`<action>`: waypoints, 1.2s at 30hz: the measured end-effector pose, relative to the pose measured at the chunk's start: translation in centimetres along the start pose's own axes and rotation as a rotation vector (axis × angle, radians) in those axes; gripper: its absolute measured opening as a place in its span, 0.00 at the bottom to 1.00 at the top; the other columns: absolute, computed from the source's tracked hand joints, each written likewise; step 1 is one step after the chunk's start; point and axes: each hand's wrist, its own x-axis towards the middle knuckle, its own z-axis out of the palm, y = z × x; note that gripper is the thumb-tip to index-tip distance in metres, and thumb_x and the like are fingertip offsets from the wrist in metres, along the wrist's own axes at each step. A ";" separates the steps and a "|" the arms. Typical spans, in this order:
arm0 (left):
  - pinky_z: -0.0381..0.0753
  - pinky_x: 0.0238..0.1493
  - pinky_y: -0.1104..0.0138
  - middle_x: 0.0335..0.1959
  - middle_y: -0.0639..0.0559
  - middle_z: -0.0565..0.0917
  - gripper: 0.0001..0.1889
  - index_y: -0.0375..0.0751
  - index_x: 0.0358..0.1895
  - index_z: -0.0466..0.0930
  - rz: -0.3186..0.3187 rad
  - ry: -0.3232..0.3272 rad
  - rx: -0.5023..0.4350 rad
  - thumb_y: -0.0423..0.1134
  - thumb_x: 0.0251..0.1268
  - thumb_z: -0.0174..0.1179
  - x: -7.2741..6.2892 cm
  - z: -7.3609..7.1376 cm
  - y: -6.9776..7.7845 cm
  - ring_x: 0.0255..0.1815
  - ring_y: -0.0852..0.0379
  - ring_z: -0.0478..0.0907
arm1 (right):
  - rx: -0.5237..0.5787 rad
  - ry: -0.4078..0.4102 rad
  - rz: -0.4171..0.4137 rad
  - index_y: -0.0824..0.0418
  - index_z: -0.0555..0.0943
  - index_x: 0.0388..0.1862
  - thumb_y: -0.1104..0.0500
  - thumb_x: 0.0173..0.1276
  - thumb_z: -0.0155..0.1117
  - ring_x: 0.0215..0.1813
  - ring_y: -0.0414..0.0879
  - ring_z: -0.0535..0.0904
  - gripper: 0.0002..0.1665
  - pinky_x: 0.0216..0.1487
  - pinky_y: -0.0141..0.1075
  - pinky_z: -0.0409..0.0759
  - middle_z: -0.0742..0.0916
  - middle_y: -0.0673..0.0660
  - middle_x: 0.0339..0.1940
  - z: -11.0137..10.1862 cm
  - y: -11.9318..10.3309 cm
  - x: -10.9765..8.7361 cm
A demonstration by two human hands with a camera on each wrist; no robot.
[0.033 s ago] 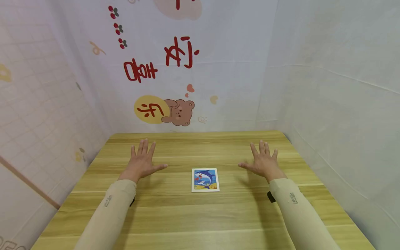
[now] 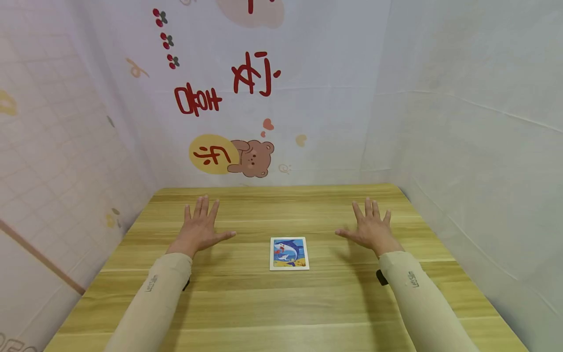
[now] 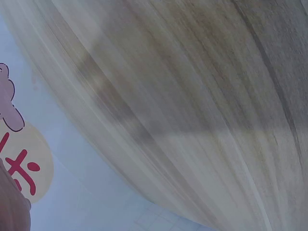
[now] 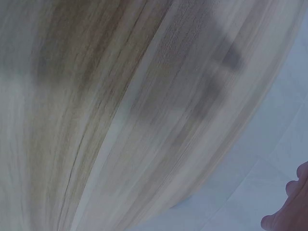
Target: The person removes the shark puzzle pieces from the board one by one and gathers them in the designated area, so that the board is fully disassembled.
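A small square picture puzzle or card [image 2: 289,253] with a white border lies flat on the wooden table [image 2: 281,303]; its picture is a blue whale-like animal over yellow sand. To its left my left hand [image 2: 200,231] is held with fingers spread and thumb pointing inward, holding nothing. On the other side my right hand [image 2: 371,231] is spread in the same way, also holding nothing. Both hands are apart from the square, and each casts a shadow on the table. The wrist views show mostly wood grain, with part of the left hand [image 3: 13,204] and the right fingers [image 4: 284,219] at the edges.
A white cloth backdrop [image 2: 325,122] rises behind the table, printed with red characters and a brown bear [image 2: 255,159]. Pale cloth walls stand at the left [image 2: 66,146] and right [image 2: 475,146], close to the table's sides.
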 end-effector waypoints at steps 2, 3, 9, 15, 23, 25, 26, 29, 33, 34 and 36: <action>0.24 0.69 0.35 0.79 0.30 0.34 0.62 0.36 0.80 0.39 -0.002 -0.001 0.004 0.81 0.56 0.45 0.0 0.0 0.0 0.78 0.34 0.29 | 0.002 0.000 -0.002 0.63 0.47 0.81 0.19 0.60 0.51 0.77 0.74 0.36 0.67 0.64 0.75 0.31 0.44 0.77 0.77 0.0 0.0 0.0; 0.24 0.69 0.35 0.79 0.30 0.34 0.62 0.37 0.80 0.39 -0.001 0.000 0.009 0.81 0.56 0.45 0.0 0.0 0.0 0.79 0.34 0.29 | 0.002 -0.001 -0.003 0.63 0.47 0.81 0.19 0.60 0.51 0.77 0.74 0.36 0.67 0.64 0.75 0.31 0.44 0.77 0.77 0.1 0.0 0.0; 0.28 0.69 0.35 0.79 0.30 0.37 0.61 0.36 0.80 0.41 0.012 0.017 0.014 0.79 0.57 0.48 0.0 0.1 0.3 0.79 0.33 0.31 | -0.002 -0.008 -0.002 0.62 0.47 0.81 0.20 0.61 0.51 0.77 0.74 0.37 0.65 0.64 0.75 0.33 0.45 0.77 0.78 0.3 -0.1 0.0; 0.29 0.70 0.35 0.79 0.30 0.39 0.59 0.35 0.79 0.43 0.037 0.024 -0.010 0.77 0.58 0.50 0.5 0.3 0.8 0.79 0.33 0.32 | -0.007 0.017 -0.011 0.62 0.48 0.81 0.22 0.63 0.52 0.77 0.73 0.39 0.63 0.65 0.75 0.35 0.46 0.77 0.77 0.1 -0.1 0.4; 0.32 0.70 0.35 0.79 0.31 0.39 0.60 0.36 0.80 0.43 0.074 0.026 -0.028 0.78 0.57 0.51 1.4 0.7 2.6 0.79 0.34 0.34 | 0.000 0.067 -0.012 0.61 0.49 0.81 0.23 0.64 0.52 0.77 0.72 0.40 0.62 0.65 0.75 0.38 0.46 0.76 0.78 -0.4 -0.1 1.1; 0.33 0.71 0.36 0.79 0.31 0.39 0.60 0.37 0.80 0.44 0.080 0.029 -0.043 0.77 0.57 0.53 1.6 0.8 3.2 0.79 0.35 0.34 | 0.023 0.075 -0.007 0.61 0.49 0.81 0.24 0.65 0.53 0.78 0.71 0.39 0.61 0.65 0.75 0.37 0.46 0.76 0.78 -0.5 -0.4 1.2; 0.34 0.71 0.36 0.79 0.32 0.40 0.59 0.37 0.80 0.44 0.085 0.024 -0.051 0.76 0.57 0.54 1.7 0.8 3.6 0.79 0.35 0.34 | 0.032 0.071 -0.004 0.61 0.49 0.81 0.24 0.65 0.53 0.78 0.72 0.39 0.61 0.65 0.75 0.36 0.46 0.76 0.78 -0.5 -0.6 1.2; 0.37 0.71 0.36 0.79 0.32 0.40 0.59 0.38 0.80 0.44 0.106 -0.001 -0.083 0.73 0.57 0.58 1.8 1.2 4.7 0.79 0.35 0.35 | 0.069 0.032 0.008 0.61 0.47 0.82 0.25 0.66 0.52 0.77 0.72 0.38 0.60 0.65 0.74 0.36 0.45 0.76 0.78 -0.1 -1.1 1.1; 0.41 0.71 0.36 0.79 0.32 0.45 0.58 0.37 0.80 0.46 0.128 -0.013 -0.143 0.71 0.56 0.61 1.8 2.0 6.0 0.79 0.35 0.38 | 0.152 0.008 0.005 0.62 0.47 0.81 0.28 0.70 0.51 0.77 0.72 0.37 0.57 0.66 0.73 0.37 0.45 0.77 0.78 0.5 -2.0 0.9; 0.42 0.72 0.37 0.79 0.32 0.46 0.58 0.37 0.79 0.46 0.130 -0.013 -0.160 0.72 0.56 0.61 1.8 2.2 6.4 0.79 0.35 0.39 | 0.177 0.012 -0.001 0.63 0.47 0.81 0.29 0.71 0.52 0.77 0.72 0.37 0.56 0.67 0.73 0.38 0.45 0.77 0.77 0.7 -2.2 0.9; 0.43 0.72 0.39 0.78 0.33 0.48 0.59 0.37 0.79 0.46 0.132 -0.025 -0.205 0.72 0.56 0.61 1.7 2.4 7.1 0.79 0.36 0.41 | 0.231 0.017 -0.011 0.64 0.48 0.81 0.32 0.72 0.52 0.77 0.73 0.39 0.54 0.68 0.71 0.40 0.46 0.78 0.77 0.8 -2.6 1.0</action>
